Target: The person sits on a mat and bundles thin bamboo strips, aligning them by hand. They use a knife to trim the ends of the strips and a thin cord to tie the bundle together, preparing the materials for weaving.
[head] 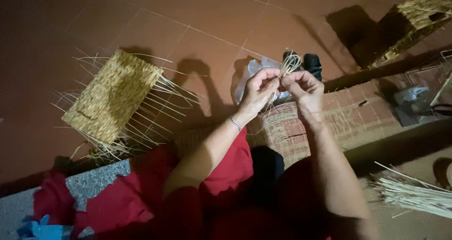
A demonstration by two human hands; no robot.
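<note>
My left hand (258,90) and my right hand (303,88) meet in front of me, both pinching a small bundle of pale straw strands (290,62) that loops above my fingers. More strands trail down from my hands toward a woven mat (348,115) on the floor. A thin bracelet circles my left wrist. My lap below is covered by red cloth (226,174).
A half-woven straw basket (113,96) with loose spokes lies on the tiled floor at left. Another woven basket (414,21) stands at upper right. A bundle of straw stalks (414,195) lies at lower right. Clear plastic (252,70) and dark sandals (311,63) sit beyond my hands.
</note>
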